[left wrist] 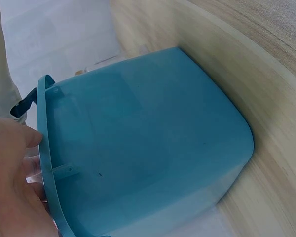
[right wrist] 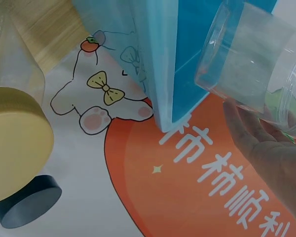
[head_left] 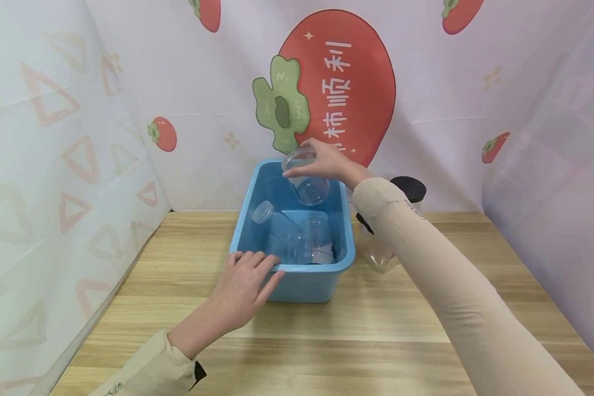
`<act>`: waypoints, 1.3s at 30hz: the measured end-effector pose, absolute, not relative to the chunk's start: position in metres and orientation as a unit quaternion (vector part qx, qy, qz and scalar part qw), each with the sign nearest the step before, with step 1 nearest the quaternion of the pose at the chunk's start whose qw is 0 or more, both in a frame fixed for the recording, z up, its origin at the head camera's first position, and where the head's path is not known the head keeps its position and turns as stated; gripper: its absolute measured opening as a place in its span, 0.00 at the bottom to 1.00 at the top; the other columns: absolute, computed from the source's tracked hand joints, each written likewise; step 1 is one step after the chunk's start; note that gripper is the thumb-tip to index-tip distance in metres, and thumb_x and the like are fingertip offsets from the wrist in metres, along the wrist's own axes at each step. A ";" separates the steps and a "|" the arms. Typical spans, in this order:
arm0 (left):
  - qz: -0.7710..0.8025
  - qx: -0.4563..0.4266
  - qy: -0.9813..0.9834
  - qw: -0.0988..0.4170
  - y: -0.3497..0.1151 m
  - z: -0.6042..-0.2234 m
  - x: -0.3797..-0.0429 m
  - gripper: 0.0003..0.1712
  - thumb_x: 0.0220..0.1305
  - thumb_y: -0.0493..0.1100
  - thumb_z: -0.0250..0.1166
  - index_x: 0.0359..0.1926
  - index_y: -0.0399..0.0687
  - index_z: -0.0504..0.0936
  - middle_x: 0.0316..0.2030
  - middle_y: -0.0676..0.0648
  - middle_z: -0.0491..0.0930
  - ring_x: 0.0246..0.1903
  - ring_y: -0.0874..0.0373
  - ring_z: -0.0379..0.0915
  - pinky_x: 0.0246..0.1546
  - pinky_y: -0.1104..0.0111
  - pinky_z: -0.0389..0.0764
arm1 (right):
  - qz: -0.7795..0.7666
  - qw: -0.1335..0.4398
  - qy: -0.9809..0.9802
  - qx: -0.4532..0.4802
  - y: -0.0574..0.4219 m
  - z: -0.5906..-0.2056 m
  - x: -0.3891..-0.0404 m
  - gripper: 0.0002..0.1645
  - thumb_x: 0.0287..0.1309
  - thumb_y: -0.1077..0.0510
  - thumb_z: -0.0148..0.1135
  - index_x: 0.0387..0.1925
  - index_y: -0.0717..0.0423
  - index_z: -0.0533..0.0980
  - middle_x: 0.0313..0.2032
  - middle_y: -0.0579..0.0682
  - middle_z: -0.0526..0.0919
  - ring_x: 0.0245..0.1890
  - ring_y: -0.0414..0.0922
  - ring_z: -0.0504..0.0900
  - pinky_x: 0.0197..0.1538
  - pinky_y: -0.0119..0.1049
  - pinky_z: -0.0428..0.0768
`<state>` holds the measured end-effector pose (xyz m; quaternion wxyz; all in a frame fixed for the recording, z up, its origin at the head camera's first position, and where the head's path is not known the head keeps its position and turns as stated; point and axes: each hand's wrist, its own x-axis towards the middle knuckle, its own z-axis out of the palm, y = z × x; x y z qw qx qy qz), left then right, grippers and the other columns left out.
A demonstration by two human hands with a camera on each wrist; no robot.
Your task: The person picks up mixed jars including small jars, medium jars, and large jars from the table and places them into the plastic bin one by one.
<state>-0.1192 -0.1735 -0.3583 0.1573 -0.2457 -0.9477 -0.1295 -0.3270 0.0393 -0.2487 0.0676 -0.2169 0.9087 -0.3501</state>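
A blue plastic bin [head_left: 302, 283] stands on the table, also seen from outside in the left wrist view. My left hand [head_left: 242, 283] grips its rim at the near left corner, fingers over the edge and thumb [left wrist: 32, 137] on the outer side. Above the far end of the bin, my right hand [head_left: 324, 159] holds a clear plastic jar [head_left: 313, 190] tilted, its fingers around the mouth end. The same jar [right wrist: 256, 59] shows beside the bin wall in the right wrist view. Clear containers lie inside the bin, among them a labelled jar [head_left: 317, 239] and one with a pale round cap [head_left: 263, 212].
Right of the bin stands a black-lidded container [head_left: 410, 188], partly behind my right forearm. A clear container [head_left: 376, 254] is nearer, also partly covered. The right wrist view shows a yellow lid [right wrist: 19, 143] on a clear jar. A printed cloth [head_left: 203, 165] hangs behind the wooden table [head_left: 188, 242].
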 end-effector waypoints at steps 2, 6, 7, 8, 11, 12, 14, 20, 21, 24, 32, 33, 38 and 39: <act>-0.130 -0.246 -0.948 0.156 -0.173 -0.358 -0.119 0.13 0.78 0.49 0.62 0.53 0.47 0.84 0.43 0.51 0.85 0.46 0.51 0.79 0.54 0.46 0.72 | -0.352 0.065 0.907 -0.221 0.039 -0.250 -0.328 0.57 0.55 0.36 0.77 0.78 0.50 0.61 0.72 0.51 0.73 0.70 0.52 0.72 0.66 0.54 0.79; -0.131 -0.246 -0.948 0.155 -0.173 -0.358 -0.119 0.13 0.78 0.49 0.62 0.53 0.46 0.84 0.43 0.50 0.85 0.46 0.51 0.79 0.54 0.46 0.72 | -0.353 0.061 0.906 -0.224 0.037 -0.250 -0.329 0.57 0.55 0.36 0.77 0.78 0.50 0.61 0.72 0.51 0.72 0.70 0.52 0.72 0.66 0.54 0.79; -0.132 -0.247 -0.948 0.155 -0.173 -0.358 -0.119 0.13 0.79 0.49 0.62 0.53 0.46 0.84 0.43 0.50 0.85 0.46 0.51 0.79 0.54 0.46 0.72 | -0.354 0.061 0.906 -0.223 0.037 -0.250 -0.329 0.57 0.55 0.36 0.77 0.78 0.50 0.60 0.72 0.51 0.72 0.70 0.52 0.72 0.66 0.55 0.79; -0.132 -0.247 -0.947 0.155 -0.173 -0.358 -0.118 0.13 0.79 0.49 0.62 0.53 0.46 0.84 0.43 0.50 0.85 0.46 0.50 0.79 0.54 0.46 0.72 | -0.354 0.061 0.906 -0.223 0.036 -0.250 -0.329 0.57 0.56 0.36 0.77 0.79 0.50 0.60 0.73 0.51 0.72 0.71 0.52 0.72 0.66 0.55 0.78; -0.133 -0.247 -0.947 0.154 -0.173 -0.359 -0.118 0.14 0.79 0.49 0.62 0.54 0.46 0.84 0.43 0.50 0.85 0.46 0.50 0.79 0.54 0.46 0.72 | -0.350 0.060 0.909 -0.219 0.036 -0.250 -0.329 0.58 0.57 0.36 0.75 0.80 0.49 0.58 0.74 0.52 0.70 0.72 0.54 0.71 0.67 0.56 0.77; -0.133 -0.247 -0.947 0.154 -0.173 -0.359 -0.118 0.13 0.79 0.49 0.62 0.54 0.46 0.84 0.43 0.50 0.85 0.46 0.50 0.79 0.54 0.46 0.72 | -0.349 0.061 0.910 -0.217 0.036 -0.250 -0.330 0.58 0.58 0.35 0.74 0.81 0.49 0.58 0.75 0.53 0.69 0.73 0.54 0.70 0.68 0.56 0.77; -0.132 -0.247 -0.947 0.155 -0.173 -0.359 -0.118 0.13 0.79 0.49 0.62 0.54 0.47 0.84 0.43 0.50 0.85 0.46 0.50 0.79 0.54 0.46 0.72 | -0.349 0.063 0.911 -0.209 0.038 -0.249 -0.331 0.58 0.59 0.34 0.73 0.82 0.48 0.57 0.76 0.54 0.68 0.74 0.55 0.69 0.68 0.58 0.76; -0.130 -0.251 -0.945 0.162 -0.174 -0.360 -0.119 0.13 0.79 0.49 0.62 0.54 0.47 0.84 0.43 0.50 0.85 0.46 0.50 0.79 0.55 0.45 0.72 | -0.340 0.054 0.918 -0.196 0.052 -0.247 -0.336 0.56 0.62 0.34 0.70 0.82 0.51 0.57 0.76 0.58 0.67 0.75 0.57 0.67 0.70 0.59 0.74; -0.130 -0.252 -0.945 0.163 -0.174 -0.360 -0.119 0.13 0.79 0.48 0.62 0.54 0.46 0.84 0.43 0.50 0.85 0.46 0.50 0.79 0.55 0.45 0.72 | -0.337 0.050 0.919 -0.196 0.055 -0.246 -0.337 0.56 0.63 0.34 0.69 0.82 0.51 0.57 0.76 0.58 0.67 0.75 0.57 0.67 0.70 0.60 0.74; -0.129 -0.252 -0.945 0.164 -0.174 -0.360 -0.118 0.14 0.79 0.49 0.62 0.54 0.46 0.84 0.43 0.50 0.85 0.46 0.50 0.79 0.55 0.45 0.72 | -0.333 0.041 0.921 -0.196 0.067 -0.244 -0.337 0.54 0.65 0.35 0.68 0.82 0.52 0.57 0.76 0.60 0.67 0.75 0.59 0.68 0.70 0.61 0.73; -0.135 -0.249 -0.946 0.161 -0.173 -0.360 -0.118 0.13 0.79 0.48 0.62 0.54 0.46 0.84 0.42 0.50 0.84 0.46 0.50 0.79 0.55 0.45 0.71 | -0.351 0.034 0.917 -0.185 0.101 -0.242 -0.332 0.49 0.69 0.38 0.64 0.80 0.56 0.58 0.75 0.64 0.67 0.74 0.62 0.68 0.69 0.62 0.74; -0.135 -0.249 -0.945 0.162 -0.173 -0.361 -0.118 0.13 0.79 0.48 0.62 0.54 0.46 0.84 0.43 0.50 0.84 0.46 0.50 0.79 0.55 0.45 0.71 | -0.356 0.033 0.915 -0.184 0.104 -0.242 -0.331 0.49 0.69 0.39 0.64 0.80 0.56 0.58 0.75 0.64 0.67 0.74 0.62 0.68 0.69 0.62 0.74; -0.135 -0.251 -0.944 0.166 -0.173 -0.361 -0.118 0.14 0.78 0.48 0.62 0.54 0.45 0.84 0.43 0.50 0.84 0.46 0.50 0.79 0.55 0.45 0.70 | -0.373 0.025 0.910 -0.179 0.117 -0.243 -0.329 0.48 0.70 0.39 0.64 0.79 0.58 0.59 0.74 0.64 0.67 0.74 0.62 0.66 0.69 0.62 0.74; -0.135 -0.251 -0.944 0.165 -0.173 -0.361 -0.118 0.14 0.79 0.48 0.62 0.54 0.45 0.84 0.43 0.50 0.84 0.46 0.50 0.79 0.55 0.45 0.70 | -0.376 0.023 0.909 -0.178 0.119 -0.243 -0.328 0.48 0.70 0.38 0.64 0.79 0.58 0.59 0.74 0.64 0.67 0.74 0.62 0.66 0.69 0.62 0.74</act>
